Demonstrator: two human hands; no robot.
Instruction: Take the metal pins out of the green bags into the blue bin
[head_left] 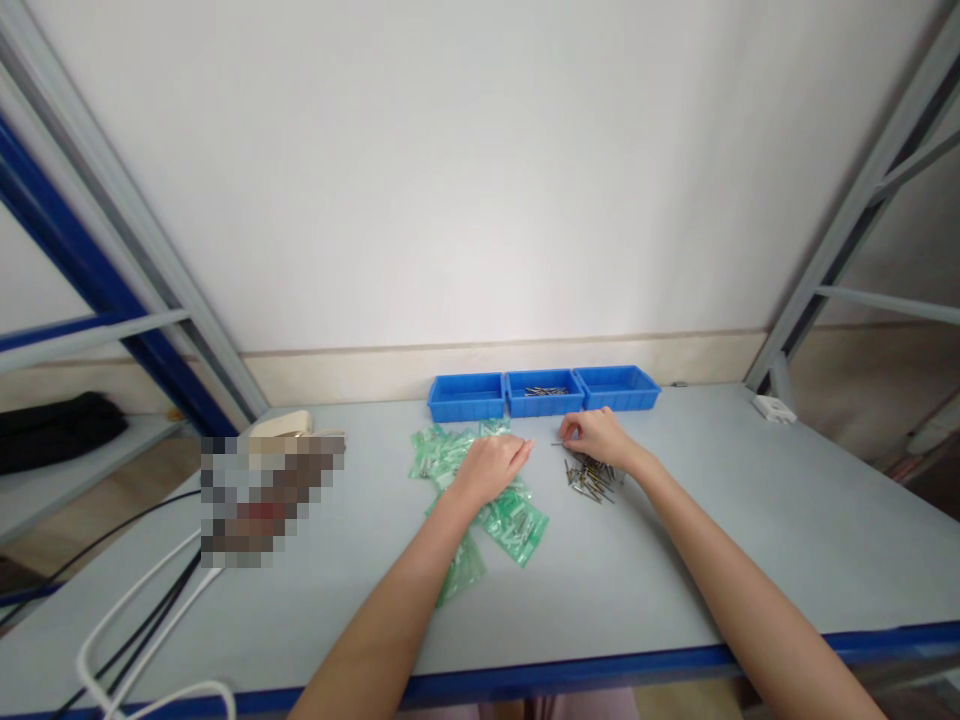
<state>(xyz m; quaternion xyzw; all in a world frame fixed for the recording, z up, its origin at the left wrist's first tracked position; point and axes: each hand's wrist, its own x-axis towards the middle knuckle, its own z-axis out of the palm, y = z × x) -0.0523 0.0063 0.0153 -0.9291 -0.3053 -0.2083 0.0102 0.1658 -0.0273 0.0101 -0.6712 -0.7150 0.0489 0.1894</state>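
Note:
My left hand (493, 468) is closed above a heap of green-tinted clear plastic bags (517, 525). Its fingertips point right, and whatever they may hold is hidden. Small slender pieces show inside some of the bags. My right hand (598, 436) pinches a thin metal rod (556, 443), which sticks out leftward from the fingertips. Just below that hand lies a loose pile of thin metal rods (591, 482), silver and brass-coloured; their exact kind is too small to tell.
Three blue bins stand in a row by the wall: a left bin (466, 410), a middle bin (544, 405) with similar rods inside, and a right bin (619, 400). White and black cables (142, 640) run along the left side. A white plug-like block (774, 409) sits far right.

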